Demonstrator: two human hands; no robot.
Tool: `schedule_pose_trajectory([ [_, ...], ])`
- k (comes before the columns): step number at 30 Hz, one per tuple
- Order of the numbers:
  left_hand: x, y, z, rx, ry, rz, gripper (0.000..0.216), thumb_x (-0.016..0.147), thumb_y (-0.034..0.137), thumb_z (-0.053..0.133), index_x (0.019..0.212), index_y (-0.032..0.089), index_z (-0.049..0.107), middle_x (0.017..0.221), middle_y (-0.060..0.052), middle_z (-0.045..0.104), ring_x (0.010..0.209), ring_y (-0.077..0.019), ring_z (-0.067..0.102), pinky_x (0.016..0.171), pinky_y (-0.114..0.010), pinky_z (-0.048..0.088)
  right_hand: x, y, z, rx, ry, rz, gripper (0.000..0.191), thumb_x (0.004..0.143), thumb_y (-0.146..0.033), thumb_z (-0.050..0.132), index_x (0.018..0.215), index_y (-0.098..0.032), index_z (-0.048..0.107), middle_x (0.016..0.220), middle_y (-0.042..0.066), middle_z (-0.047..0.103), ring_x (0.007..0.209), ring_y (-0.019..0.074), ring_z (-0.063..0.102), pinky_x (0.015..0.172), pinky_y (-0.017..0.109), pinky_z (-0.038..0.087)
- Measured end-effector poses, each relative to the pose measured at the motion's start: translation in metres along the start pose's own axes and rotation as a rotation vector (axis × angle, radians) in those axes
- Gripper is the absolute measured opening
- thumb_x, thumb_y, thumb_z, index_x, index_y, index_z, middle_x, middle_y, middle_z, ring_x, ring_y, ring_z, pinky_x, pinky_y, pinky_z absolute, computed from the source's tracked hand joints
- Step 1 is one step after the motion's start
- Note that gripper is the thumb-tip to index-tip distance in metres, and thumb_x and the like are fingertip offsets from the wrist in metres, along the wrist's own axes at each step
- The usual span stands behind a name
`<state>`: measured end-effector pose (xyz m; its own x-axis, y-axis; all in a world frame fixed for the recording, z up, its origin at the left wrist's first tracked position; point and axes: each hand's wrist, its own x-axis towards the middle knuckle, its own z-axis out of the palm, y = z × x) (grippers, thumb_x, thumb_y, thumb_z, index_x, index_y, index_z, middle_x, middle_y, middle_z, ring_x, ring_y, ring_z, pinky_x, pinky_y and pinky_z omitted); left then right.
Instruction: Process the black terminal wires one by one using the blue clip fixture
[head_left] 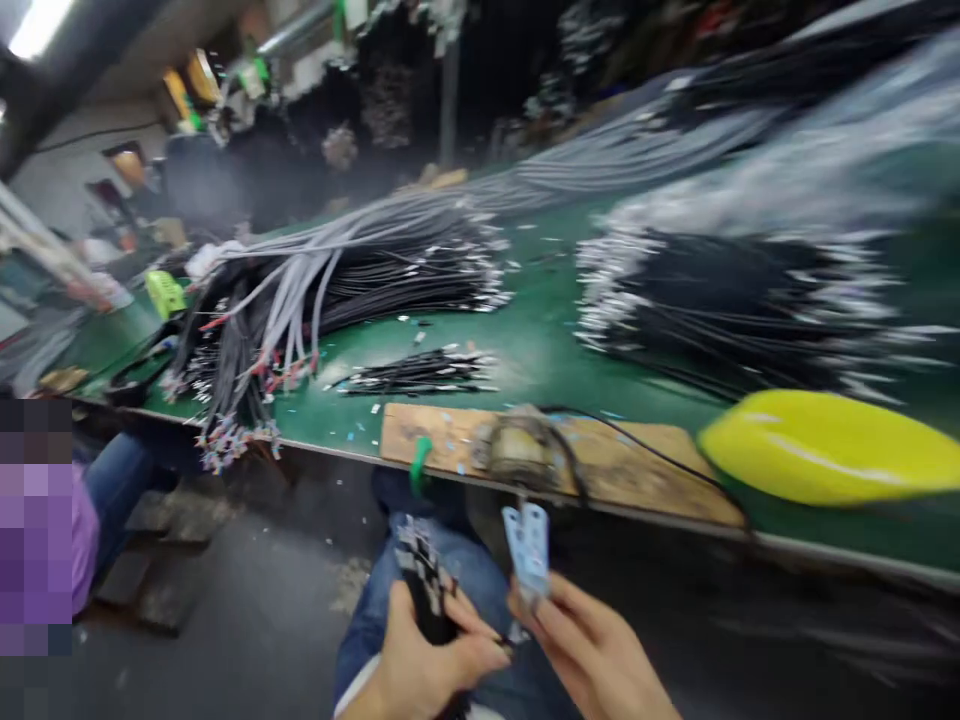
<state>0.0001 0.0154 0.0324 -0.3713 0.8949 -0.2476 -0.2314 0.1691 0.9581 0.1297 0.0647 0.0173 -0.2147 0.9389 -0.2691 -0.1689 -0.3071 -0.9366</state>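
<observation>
My left hand is wrapped around a bundle of short black cables with pale ends, held upright above my lap. Its thumb and fingertips pinch the end of one dark cable that points to the right. Close beside it, my right hand is closed, fingertips together, at the base of light-blue flat pieces with small holes. Their exact kind is blurred. Just above these pieces, a small motor-like device sits at the edge of a wooden board.
Black cable bundles lie on the green table, with grey cables draped at left. A small cable pile lies nearer. A glossy yellow object rests at right. A person in purple sits at left.
</observation>
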Motion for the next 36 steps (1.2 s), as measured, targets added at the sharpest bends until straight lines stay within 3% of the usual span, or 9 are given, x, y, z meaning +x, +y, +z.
schedule_pose_trajectory([
  [2, 0.008, 0.017, 0.003, 0.104, -0.014, 0.151, 0.036, 0.050, 0.050, 0.080, 0.054, 0.016, 0.069, 0.056, -0.003, 0.058, 0.058, -0.0148, 0.055, 0.067, -0.031, 0.047, 0.018, -0.016, 0.003, 0.026, 0.008, -0.109, 0.039, 0.067, -0.058, 0.066, 0.059, -0.019, 0.063, 0.059, 0.004, 0.058, 0.060, 0.0196, 0.053, 0.056, 0.031, 0.045],
  [5, 0.017, 0.033, 0.001, 0.175, -0.105, 0.237, 0.029, 0.059, 0.046, 0.076, 0.056, 0.017, 0.072, 0.061, -0.004, 0.059, 0.060, -0.0168, 0.054, 0.064, -0.032, 0.045, 0.035, -0.041, 0.008, -0.021, -0.007, -0.233, 0.050, 0.072, -0.065, 0.055, 0.052, -0.019, 0.058, 0.055, 0.002, 0.052, 0.055, 0.0166, 0.047, 0.054, 0.029, 0.041],
  [8, 0.023, 0.038, 0.000, 0.196, -0.133, 0.260, 0.023, 0.061, 0.040, 0.075, 0.058, 0.017, 0.074, 0.062, -0.004, 0.059, 0.062, -0.0169, 0.054, 0.066, -0.032, 0.045, 0.039, -0.052, 0.014, -0.015, -0.006, -0.225, 0.052, 0.072, -0.067, 0.053, 0.054, -0.018, 0.059, 0.054, 0.001, 0.054, 0.054, 0.0161, 0.048, 0.052, 0.028, 0.039],
  [12, 0.026, 0.036, 0.002, 0.218, -0.147, 0.282, 0.016, 0.063, 0.034, 0.075, 0.059, 0.018, 0.075, 0.063, -0.004, 0.061, 0.064, -0.0177, 0.056, 0.071, -0.033, 0.045, 0.038, -0.046, 0.020, 0.176, -0.070, -0.101, 0.049, 0.070, -0.065, 0.058, 0.065, -0.017, 0.067, 0.059, 0.004, 0.062, 0.063, 0.0198, 0.057, 0.054, 0.027, 0.043],
  [15, 0.027, 0.036, 0.007, 0.234, -0.169, 0.280, 0.014, 0.064, 0.032, 0.074, 0.059, 0.019, 0.075, 0.063, -0.004, 0.063, 0.066, -0.0188, 0.058, 0.074, -0.034, 0.046, 0.039, -0.042, 0.024, 0.374, -0.099, 0.015, 0.046, 0.067, -0.062, 0.064, 0.069, -0.016, 0.069, 0.060, 0.005, 0.065, 0.062, 0.0200, 0.061, 0.054, 0.028, 0.046],
  [22, 0.030, 0.037, 0.017, 0.262, -0.207, 0.280, 0.014, 0.066, 0.030, 0.072, 0.060, 0.017, 0.074, 0.062, -0.005, 0.062, 0.062, -0.0177, 0.057, 0.065, -0.031, 0.047, 0.040, -0.044, 0.030, 0.562, -0.062, 0.091, 0.040, 0.060, -0.055, 0.074, 0.064, -0.015, 0.070, 0.056, 0.003, 0.065, 0.052, 0.0153, 0.057, 0.049, 0.025, 0.045],
  [28, 0.029, 0.042, 0.014, 0.293, -0.241, 0.256, 0.010, 0.068, 0.030, 0.069, 0.063, 0.024, 0.075, 0.060, -0.001, 0.060, 0.059, -0.0176, 0.056, 0.059, -0.031, 0.049, 0.039, -0.029, 0.025, 0.641, -0.112, 0.216, 0.048, 0.062, -0.064, 0.066, 0.070, -0.017, 0.072, 0.058, 0.002, 0.064, 0.052, 0.0149, 0.055, 0.050, 0.026, 0.044],
  [33, 0.024, 0.041, 0.010, 0.251, -0.261, 0.176, 0.007, 0.062, 0.032, 0.073, 0.062, 0.025, 0.075, 0.064, -0.001, 0.062, 0.063, -0.0179, 0.058, 0.063, -0.032, 0.050, 0.033, -0.016, 0.013, 0.523, 0.006, 0.064, 0.038, 0.062, -0.055, 0.072, 0.065, -0.017, 0.070, 0.055, 0.001, 0.058, 0.053, 0.0138, 0.049, 0.053, 0.025, 0.040],
  [36, 0.025, 0.034, 0.010, 0.187, -0.219, 0.035, 0.022, 0.062, 0.037, 0.072, 0.067, 0.016, 0.075, 0.067, -0.005, 0.062, 0.048, -0.0112, 0.052, 0.043, -0.025, 0.042, 0.023, -0.012, 0.005, 0.354, 0.112, 0.000, 0.036, 0.058, -0.052, 0.075, 0.059, -0.017, 0.067, 0.050, -0.001, 0.053, 0.050, 0.0122, 0.043, 0.049, 0.024, 0.035],
])
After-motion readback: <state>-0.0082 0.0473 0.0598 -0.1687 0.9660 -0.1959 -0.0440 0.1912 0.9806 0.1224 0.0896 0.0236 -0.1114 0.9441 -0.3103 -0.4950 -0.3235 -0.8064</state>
